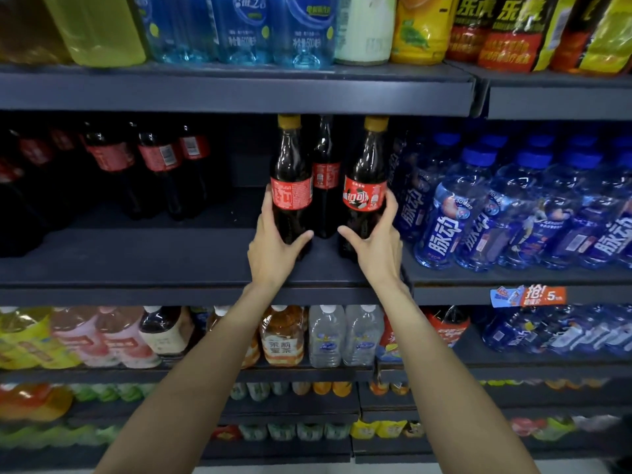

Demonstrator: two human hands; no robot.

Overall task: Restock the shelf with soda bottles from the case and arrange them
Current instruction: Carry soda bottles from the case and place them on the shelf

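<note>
Two hands, left [273,248] and right [376,244], each grip one cola bottle [291,186]; a third [325,176] stands behind

Dark cola bottles [291,186] wear red labels and yellow caps; neighbouring bottles [478,213] are blue.

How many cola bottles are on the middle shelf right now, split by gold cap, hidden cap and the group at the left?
Gold-capped cola, one in each hand: 2, the left hand's bottle and the right hand's bottle
Cola between and behind them, cap hidden: 1
Cola in the dim left group: at least 4 visible, more unclear
Total: at least 7
</note>
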